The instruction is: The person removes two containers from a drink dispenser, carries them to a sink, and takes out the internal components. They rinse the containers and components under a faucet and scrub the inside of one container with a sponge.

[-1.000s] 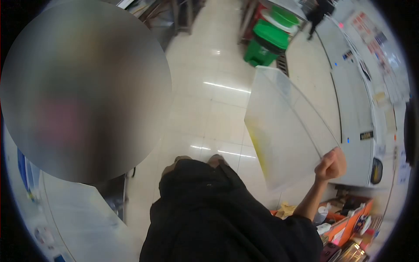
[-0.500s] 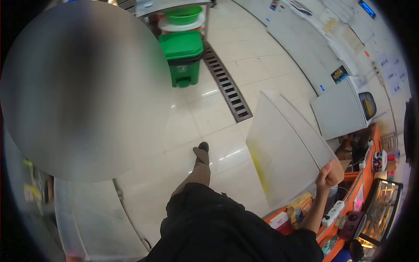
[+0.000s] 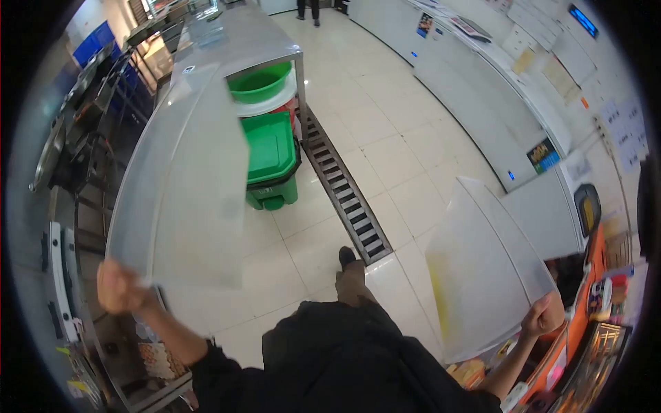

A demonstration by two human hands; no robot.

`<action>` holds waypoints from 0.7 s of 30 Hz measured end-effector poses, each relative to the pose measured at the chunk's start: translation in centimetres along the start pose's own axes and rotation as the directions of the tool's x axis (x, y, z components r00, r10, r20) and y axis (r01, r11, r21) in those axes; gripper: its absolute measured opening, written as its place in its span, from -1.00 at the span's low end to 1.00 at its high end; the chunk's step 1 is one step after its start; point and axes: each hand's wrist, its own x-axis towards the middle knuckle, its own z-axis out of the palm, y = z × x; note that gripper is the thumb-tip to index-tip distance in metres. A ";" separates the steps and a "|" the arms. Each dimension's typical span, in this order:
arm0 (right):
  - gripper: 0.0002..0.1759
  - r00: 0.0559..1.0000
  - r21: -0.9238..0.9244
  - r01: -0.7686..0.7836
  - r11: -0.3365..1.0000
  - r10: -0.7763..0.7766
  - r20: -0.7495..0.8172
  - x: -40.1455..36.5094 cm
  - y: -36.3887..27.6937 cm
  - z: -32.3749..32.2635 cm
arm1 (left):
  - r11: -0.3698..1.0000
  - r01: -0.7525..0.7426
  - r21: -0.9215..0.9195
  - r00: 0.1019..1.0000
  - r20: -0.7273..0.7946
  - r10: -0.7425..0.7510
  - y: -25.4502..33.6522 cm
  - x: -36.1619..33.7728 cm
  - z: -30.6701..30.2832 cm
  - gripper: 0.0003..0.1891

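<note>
At the left, my left hand (image 3: 124, 288) is closed on the lower edge of a translucent whitish plastic sheet (image 3: 200, 179), which stands up in front of a steel table. On the right, my right hand (image 3: 544, 314) grips the edge of a second translucent sheet (image 3: 475, 275) that has a yellow stain along its left side. The two sheets are apart, with my dark clothing and one shoe showing between them.
A green bin (image 3: 270, 155) stands under the end of a steel table (image 3: 255, 41). A floor drain grate (image 3: 348, 196) runs ahead of me. White cabinets (image 3: 475, 103) line the right, beside an orange counter (image 3: 595, 258). Another person's legs (image 3: 308, 9) show far ahead.
The left sheet has come into clear view with my left hand on it; a large blurred shape covered that side before. The bin and drain sit lower in view. My right hand still holds its sheet.
</note>
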 end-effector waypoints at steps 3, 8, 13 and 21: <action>-0.60 0.982 0.066 0.187 0.980 -0.185 -0.024 5.4 3.3 7.7 | 0.990 0.143 -0.012 0.989 -0.034 -0.143 1.6 2.3 10.8 -0.59; -0.61 0.983 0.312 0.181 0.933 -0.167 -0.073 12.8 5.4 16.2 | 0.941 0.335 0.049 0.942 -0.048 -0.333 2.4 3.4 18.7 -0.57; -0.62 0.966 0.353 0.255 0.900 -0.226 -0.123 18.6 7.5 24.1 | 0.908 0.352 0.228 0.926 0.057 -0.373 2.1 2.5 22.7 -0.58; -0.63 0.978 0.320 0.207 0.925 -0.190 -0.084 24.6 9.6 37.9 | 0.974 0.086 0.209 0.861 0.476 -0.178 0.3 1.2 27.5 -0.74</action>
